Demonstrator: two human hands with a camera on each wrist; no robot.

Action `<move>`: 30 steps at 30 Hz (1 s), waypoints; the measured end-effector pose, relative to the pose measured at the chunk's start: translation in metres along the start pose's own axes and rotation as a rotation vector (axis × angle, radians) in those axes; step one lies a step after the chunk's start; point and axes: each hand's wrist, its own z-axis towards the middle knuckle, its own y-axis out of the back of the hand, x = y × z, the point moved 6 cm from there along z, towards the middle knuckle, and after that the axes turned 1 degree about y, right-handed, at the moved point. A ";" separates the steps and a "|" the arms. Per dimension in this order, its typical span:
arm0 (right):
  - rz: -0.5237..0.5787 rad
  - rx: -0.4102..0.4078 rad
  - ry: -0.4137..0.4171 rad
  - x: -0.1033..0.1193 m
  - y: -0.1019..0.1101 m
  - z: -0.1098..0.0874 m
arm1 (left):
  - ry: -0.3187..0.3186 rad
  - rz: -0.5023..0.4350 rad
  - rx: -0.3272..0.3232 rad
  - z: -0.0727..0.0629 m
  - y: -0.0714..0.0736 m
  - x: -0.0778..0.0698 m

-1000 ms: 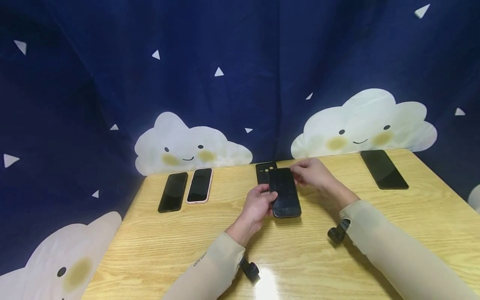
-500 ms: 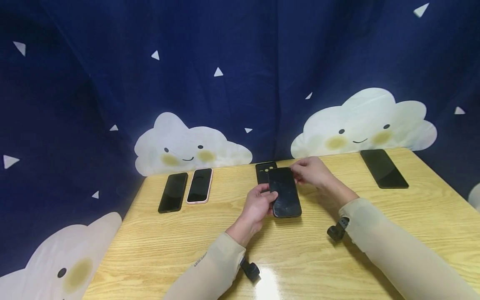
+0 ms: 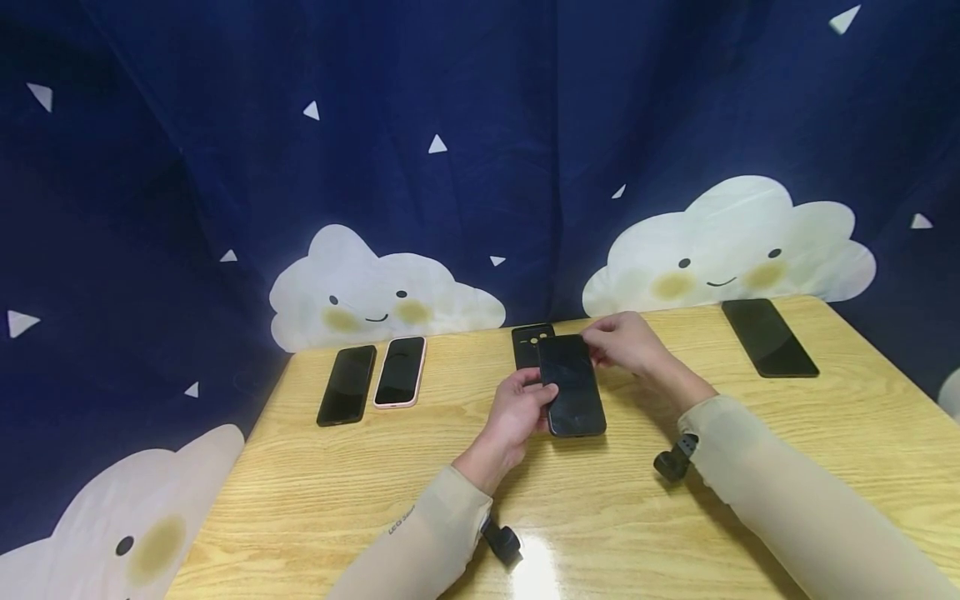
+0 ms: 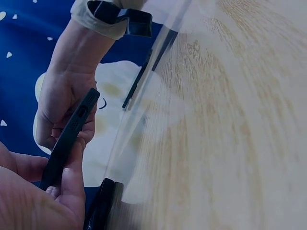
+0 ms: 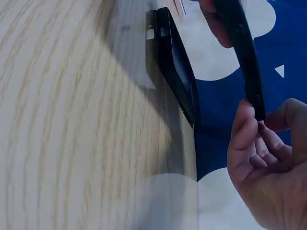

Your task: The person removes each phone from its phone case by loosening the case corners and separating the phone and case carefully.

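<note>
A black smartphone (image 3: 572, 386) is held above the table, its dark screen facing up. My left hand (image 3: 517, 408) grips its left edge with the thumb over the screen and the fingers beneath. At the upper right corner, my right hand (image 3: 621, 340) pinches the phone between thumb and fingertips, as the right wrist view shows. In the left wrist view the phone (image 4: 72, 136) appears edge-on, port end toward the camera. Behind it on the table lies a black phone case (image 3: 527, 350) with camera cutouts, partly hidden by the phone. Its raised rim shows in the right wrist view.
Toward the left of the wooden table (image 3: 300, 500) lie a black phone (image 3: 347, 385) and a phone with a pink edge (image 3: 400, 372), side by side. A larger black phone (image 3: 769, 338) lies at the back right. A dark blue curtain (image 3: 480, 75) hangs directly behind the table.
</note>
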 end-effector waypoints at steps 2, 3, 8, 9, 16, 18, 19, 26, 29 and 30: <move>0.000 -0.005 -0.004 0.000 0.000 0.000 | -0.001 0.005 0.002 0.000 0.000 0.000; 0.002 -0.007 -0.005 0.000 0.000 0.001 | 0.000 0.007 0.002 0.000 0.000 0.000; 0.014 -0.017 0.001 0.000 -0.001 0.002 | 0.004 0.015 0.004 -0.001 0.001 0.000; 0.018 -0.020 0.000 0.000 -0.001 0.002 | 0.005 0.015 0.004 -0.001 0.001 0.000; 0.061 -0.026 -0.018 -0.002 -0.001 0.004 | 0.006 0.007 0.014 -0.002 0.000 -0.001; 0.076 -0.027 -0.027 -0.002 -0.001 0.004 | 0.007 0.007 0.014 -0.002 0.000 -0.001; 0.084 -0.028 -0.033 -0.003 -0.001 0.004 | 0.007 0.010 0.015 -0.003 0.000 -0.002; 0.127 -0.023 -0.065 -0.004 -0.001 0.003 | 0.021 -0.004 0.017 -0.002 0.000 -0.002; 0.149 -0.019 -0.073 -0.004 -0.002 0.003 | 0.020 -0.007 0.021 -0.002 0.000 -0.001; 0.155 -0.019 -0.075 -0.004 -0.002 0.003 | 0.023 -0.012 0.020 -0.001 0.000 -0.001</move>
